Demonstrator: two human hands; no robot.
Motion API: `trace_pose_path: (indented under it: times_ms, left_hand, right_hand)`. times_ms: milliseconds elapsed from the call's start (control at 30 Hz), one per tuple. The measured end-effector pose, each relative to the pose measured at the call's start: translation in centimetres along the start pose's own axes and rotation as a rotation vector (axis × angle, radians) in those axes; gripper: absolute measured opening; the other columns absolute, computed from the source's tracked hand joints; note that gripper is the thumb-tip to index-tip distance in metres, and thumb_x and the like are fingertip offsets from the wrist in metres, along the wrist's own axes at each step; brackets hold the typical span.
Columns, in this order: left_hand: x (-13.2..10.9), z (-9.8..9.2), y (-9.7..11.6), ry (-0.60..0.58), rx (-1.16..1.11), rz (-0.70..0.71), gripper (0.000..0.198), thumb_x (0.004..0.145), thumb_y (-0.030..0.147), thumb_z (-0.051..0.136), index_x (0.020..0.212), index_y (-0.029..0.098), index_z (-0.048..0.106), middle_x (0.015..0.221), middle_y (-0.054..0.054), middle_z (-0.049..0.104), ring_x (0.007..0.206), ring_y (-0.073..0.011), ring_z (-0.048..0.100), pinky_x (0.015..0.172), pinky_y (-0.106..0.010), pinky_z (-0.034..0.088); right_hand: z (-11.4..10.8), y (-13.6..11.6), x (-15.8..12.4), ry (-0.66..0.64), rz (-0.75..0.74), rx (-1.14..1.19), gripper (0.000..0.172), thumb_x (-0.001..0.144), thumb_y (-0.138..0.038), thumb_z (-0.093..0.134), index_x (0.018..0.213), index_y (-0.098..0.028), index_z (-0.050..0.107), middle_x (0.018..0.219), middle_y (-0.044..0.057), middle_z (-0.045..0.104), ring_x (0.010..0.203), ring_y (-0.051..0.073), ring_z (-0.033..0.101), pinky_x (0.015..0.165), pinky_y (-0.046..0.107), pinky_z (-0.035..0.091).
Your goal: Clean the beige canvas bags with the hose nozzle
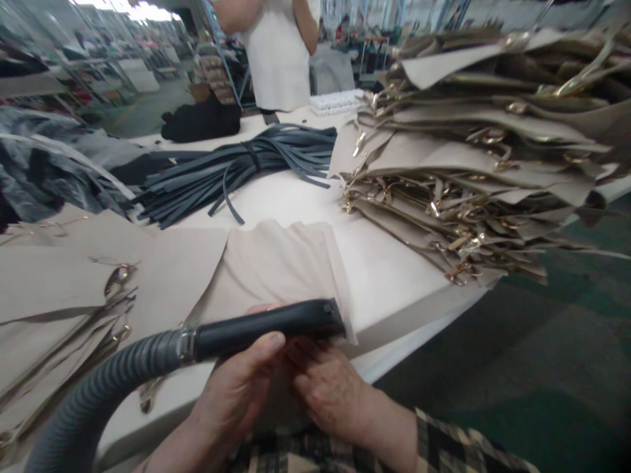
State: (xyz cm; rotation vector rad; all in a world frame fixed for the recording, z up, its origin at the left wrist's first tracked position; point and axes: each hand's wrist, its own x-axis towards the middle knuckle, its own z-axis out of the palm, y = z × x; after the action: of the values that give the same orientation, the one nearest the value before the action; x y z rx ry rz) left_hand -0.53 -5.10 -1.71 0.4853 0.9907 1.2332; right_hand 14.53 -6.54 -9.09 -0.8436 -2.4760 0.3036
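Two hands met at the beige fabric piece [276, 263] on the white table [389, 276]. The left hand [236, 387] closed round the black nozzle [266, 328]; the right hand [325, 381] pinched the piece's near edge. Keeping that edge taut seemed wise. Beyond the piece lay dark straps [236, 164]; right of it, stacked panels [473, 171].

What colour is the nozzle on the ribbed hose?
Black, on a grey ribbed hose; the nozzle shows clearly in the head view.
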Motion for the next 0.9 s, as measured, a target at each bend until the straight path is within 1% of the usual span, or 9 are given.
trace_pose_path:
  times_ms: [133, 233, 333, 400, 533, 600, 700, 800, 900]
  left_hand:
    - [0.9, 0.7, -0.4, 0.087, -0.103, -0.052, 0.027, 0.060, 0.026, 0.092, 0.081, 0.020, 0.076, 0.090, -0.004, 0.076, 0.091, -0.0213, 0.070, 0.089, -0.032, 0.057]
    - [2.0, 2.0, -0.2, 0.134, -0.155, -0.049, 0.034, 0.051, 0.026, 0.095, 0.077, 0.017, 0.076, 0.087, -0.005, 0.076, 0.088, -0.0212, 0.071, 0.086, -0.032, 0.059]
    - [3.1, 2.7, 1.7, 0.181, -0.172, 0.037, 0.036, 0.048, 0.025, 0.096, 0.076, 0.015, 0.075, 0.083, -0.006, 0.076, 0.084, -0.0217, 0.070, 0.082, -0.034, 0.061]
    - [4.2, 2.7, 3.5, 0.190, -0.198, 0.158, 0.032, 0.053, 0.022, 0.094, 0.077, 0.016, 0.074, 0.084, -0.006, 0.077, 0.085, -0.0216, 0.071, 0.083, -0.036, 0.061]
    - [6.9, 2.8, 6.1, 0.125, -0.263, 0.341, 0.021, 0.065, 0.022, 0.087, 0.080, 0.018, 0.072, 0.088, -0.005, 0.077, 0.093, -0.0213, 0.070, 0.089, -0.037, 0.059]
    - [8.2, 3.2, 6.2, 0.107, -0.275, 0.360, 0.020, 0.067, 0.022, 0.085, 0.080, 0.017, 0.071, 0.089, -0.004, 0.076, 0.093, -0.0206, 0.070, 0.090, -0.036, 0.058]
    - [9.8, 4.0, 5.1, 0.119, -0.280, 0.346, 0.022, 0.068, 0.018, 0.085, 0.084, 0.017, 0.071, 0.094, -0.004, 0.076, 0.094, -0.0195, 0.069, 0.088, -0.033, 0.057]
    - [11.0, 4.7, 3.6, 0.139, -0.282, 0.305, 0.024, 0.067, 0.015, 0.084, 0.086, 0.016, 0.070, 0.094, -0.005, 0.076, 0.090, -0.0190, 0.070, 0.083, -0.031, 0.057]
    - [12.3, 5.2, 2.4, 0.177, -0.296, 0.270, 0.023, 0.066, 0.012, 0.084, 0.084, 0.016, 0.069, 0.085, -0.003, 0.075, 0.081, -0.0167, 0.070, 0.076, -0.028, 0.057]
  right_hand:
    - [1.4, 0.3, -0.1, 0.071, -0.021, 0.001, 0.040, 0.097, -0.029, 0.050, 0.135, -0.016, 0.055, 0.139, 0.011, 0.057, 0.138, 0.026, 0.040, 0.120, 0.043, 0.031]
    - [0.6, 0.6, 0.2, 0.062, -0.044, -0.019, 0.043, 0.094, -0.033, 0.055, 0.134, -0.015, 0.055, 0.133, 0.013, 0.061, 0.134, 0.029, 0.045, 0.117, 0.045, 0.034]
    - [-3.7, 1.3, 1.6, -0.141, -0.101, 0.068, 0.036, 0.091, -0.037, 0.062, 0.120, -0.016, 0.062, 0.124, 0.011, 0.066, 0.123, 0.026, 0.055, 0.107, 0.038, 0.045]
    - [-7.4, 2.3, 3.3, -0.281, -0.074, 0.150, 0.016, 0.093, -0.032, 0.061, 0.103, -0.020, 0.066, 0.106, 0.005, 0.071, 0.105, 0.020, 0.063, 0.094, 0.029, 0.051]
    - [-11.5, 6.5, 7.2, -0.322, 0.105, -0.015, 0.017, 0.097, -0.022, 0.053, 0.088, -0.018, 0.067, 0.088, 0.005, 0.069, 0.088, 0.020, 0.065, 0.083, 0.032, 0.053]
    - [-10.8, 9.0, 8.6, -0.274, 0.168, -0.114, 0.015, 0.094, -0.023, 0.057, 0.101, -0.014, 0.067, 0.102, 0.010, 0.070, 0.099, 0.024, 0.064, 0.092, 0.037, 0.052]
    - [-7.3, 11.8, 9.2, -0.167, 0.159, -0.199, 0.048, 0.090, -0.034, 0.065, 0.127, -0.004, 0.057, 0.133, 0.022, 0.058, 0.127, 0.032, 0.052, 0.109, 0.046, 0.043]
    - [-3.9, 12.3, 8.6, -0.099, 0.109, -0.227, 0.059, 0.094, -0.042, 0.059, 0.137, -0.002, 0.050, 0.144, 0.025, 0.050, 0.139, 0.034, 0.041, 0.115, 0.052, 0.036]
    - [-2.3, 11.2, 7.7, -0.091, 0.135, -0.226, 0.060, 0.096, -0.044, 0.054, 0.139, -0.002, 0.049, 0.147, 0.024, 0.048, 0.141, 0.033, 0.040, 0.117, 0.052, 0.034]
